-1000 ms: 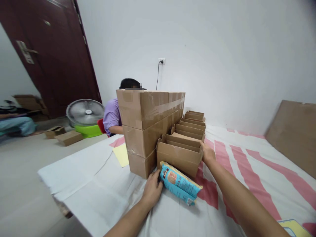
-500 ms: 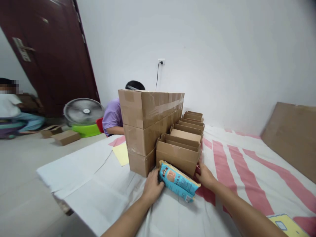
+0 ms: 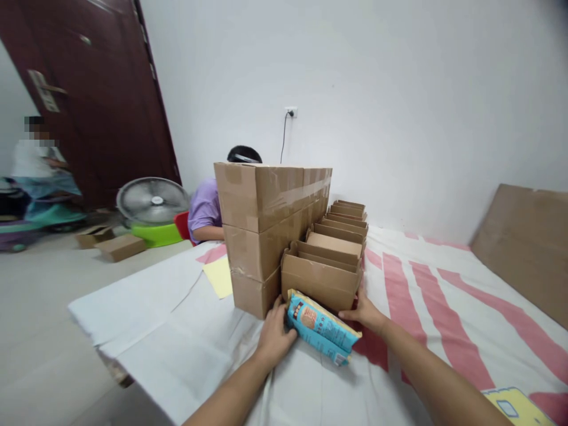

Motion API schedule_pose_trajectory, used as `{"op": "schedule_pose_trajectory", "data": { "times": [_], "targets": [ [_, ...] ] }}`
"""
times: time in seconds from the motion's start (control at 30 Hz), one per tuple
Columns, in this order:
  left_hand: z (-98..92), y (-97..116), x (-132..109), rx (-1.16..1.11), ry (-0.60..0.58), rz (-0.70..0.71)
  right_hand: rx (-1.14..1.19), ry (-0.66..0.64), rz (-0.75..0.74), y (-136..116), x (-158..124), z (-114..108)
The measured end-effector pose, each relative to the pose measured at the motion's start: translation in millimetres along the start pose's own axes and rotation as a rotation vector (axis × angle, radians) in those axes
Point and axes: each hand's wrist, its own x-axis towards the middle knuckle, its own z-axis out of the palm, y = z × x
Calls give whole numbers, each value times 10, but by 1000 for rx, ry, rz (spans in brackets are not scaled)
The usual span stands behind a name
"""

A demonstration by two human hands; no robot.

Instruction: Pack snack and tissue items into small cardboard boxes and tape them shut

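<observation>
An open cardboard box (image 3: 317, 279) stands nearest me, at the front of a row of open boxes. My right hand (image 3: 366, 312) is at its right front corner, thumb across the front and fingers along the side, partly hidden. My left hand (image 3: 274, 336) lies at its left front corner, fingers stretched forward, thumb apart. A blue snack packet (image 3: 322, 326) lies tilted on the cloth before the box, between both hands. My left thumb is close beside the packet; whether it touches cannot be made out.
Closed, taped boxes (image 3: 242, 236) are stacked three high left of the row. Behind them sits a person in purple (image 3: 205, 208). A flat cardboard sheet (image 3: 523, 248) leans at right. On the floor are a fan (image 3: 153, 201) and loose boxes (image 3: 120, 245); another person (image 3: 38, 163) is far left.
My right hand has shifted slightly, its thumb coming left across the box's front. The box and packet look nearly unmoved. The person at far left has risen higher.
</observation>
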Motion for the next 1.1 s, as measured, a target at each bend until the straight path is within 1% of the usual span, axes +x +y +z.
{"op": "schedule_pose_trajectory", "data": {
  "times": [0.07, 0.13, 0.37, 0.47, 0.63, 0.77, 0.83, 0.93, 1.0, 1.1],
  "targets": [
    [-9, 3, -2, 0, -4, 1, 108, -25, 22, -6, 21, 16],
    [-9, 1, -1, 3, -8, 8, 129, 10, 26, -13, 24, 17],
    [23, -30, 5, 5, -6, 31, 103, 94, 58, 12, 48, -13],
    [18, -34, 5, -8, -15, 36, 95, 107, 65, 18, 71, -5],
    [-18, -29, 2, -31, -21, 57, 62, 103, 23, 2, 49, 35],
    [-41, -2, -4, -52, -35, -11, 45, 97, 29, 14, -87, 106],
    [-47, 23, -5, -77, -41, -25, 43, 130, 38, 47, -203, 134],
    [-53, 57, -1, -143, -57, -28, -17, 178, 119, 114, -413, 129],
    [-51, 62, 2, -179, -53, -43, -104, 146, 208, 137, -551, 107],
    [-33, 30, 4, -227, -22, -71, -192, 15, 284, 100, -719, 126]
  ]
}}
